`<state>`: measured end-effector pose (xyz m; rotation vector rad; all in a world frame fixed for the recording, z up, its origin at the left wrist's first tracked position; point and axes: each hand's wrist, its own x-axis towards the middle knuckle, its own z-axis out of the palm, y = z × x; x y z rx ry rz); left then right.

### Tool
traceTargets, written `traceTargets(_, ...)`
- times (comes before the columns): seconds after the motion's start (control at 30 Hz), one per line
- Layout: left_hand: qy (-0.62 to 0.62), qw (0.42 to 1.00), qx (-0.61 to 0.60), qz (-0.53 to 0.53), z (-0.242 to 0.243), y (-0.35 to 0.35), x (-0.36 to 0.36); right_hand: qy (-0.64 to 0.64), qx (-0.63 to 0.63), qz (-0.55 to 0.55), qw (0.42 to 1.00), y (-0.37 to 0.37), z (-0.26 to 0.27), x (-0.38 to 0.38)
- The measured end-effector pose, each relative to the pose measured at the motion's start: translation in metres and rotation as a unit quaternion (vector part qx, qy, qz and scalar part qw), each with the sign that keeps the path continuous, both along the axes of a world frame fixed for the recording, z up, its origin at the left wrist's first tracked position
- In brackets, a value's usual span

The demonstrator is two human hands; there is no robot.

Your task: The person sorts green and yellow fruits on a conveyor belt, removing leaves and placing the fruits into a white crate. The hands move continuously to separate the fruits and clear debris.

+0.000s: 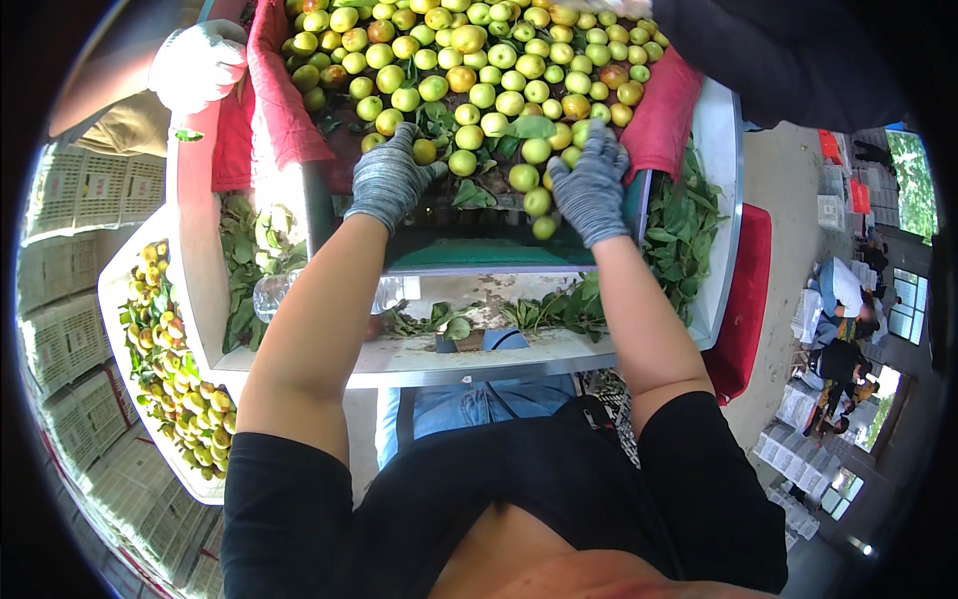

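Observation:
Green and reddish round fruits (502, 55), mixed with leaves, cover the sorting table before me. My left hand (392, 177), in a grey knit glove, lies at the near left edge of the fruit with thumb and fingers apart, a reddish fruit (424, 152) beside its thumb. In a matching glove, my right hand (591, 182) rests at the near right, fingers spread against a few green fruits; whether it grips one I cannot tell. A large green leaf (531, 126) lies left of its fingertips. Below the hands is a dark opening with a green surface (490, 253).
Red cloths (278, 90) pad both sides. Leaves (680, 217) and a clear plastic bottle (275, 296) lie in the surrounding tray. A white crate of fruit (196, 490) stands at left. A co-worker's white-gloved hand (198, 66) is at upper left; another person's dark sleeve (778, 60) reaches in at upper right.

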<state>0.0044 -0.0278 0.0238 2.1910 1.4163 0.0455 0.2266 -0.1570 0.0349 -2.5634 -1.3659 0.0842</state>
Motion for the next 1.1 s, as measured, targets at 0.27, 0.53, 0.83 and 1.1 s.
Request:
traceTargets(0.27,0.021,0.999,-0.024,-0.003,0.004,0.001,0.002,-0.010,0.211,0.105,0.972,0.008,0.025,0.002)
traceTargets(0.53,0.007,1.000,-0.011,0.000,0.006,-0.001,0.001,0.004,0.048,-0.078,0.996,0.091,0.003,0.095)
traceTargets(0.83,0.025,0.999,-0.020,-0.003,0.011,-0.001,0.002,0.194,0.108,-0.030,0.975,0.100,0.000,0.136)
traceTargets(1.1,0.025,0.999,-0.018,-0.006,0.008,0.001,0.001,0.455,0.276,0.114,0.839,0.045,0.038,0.061)
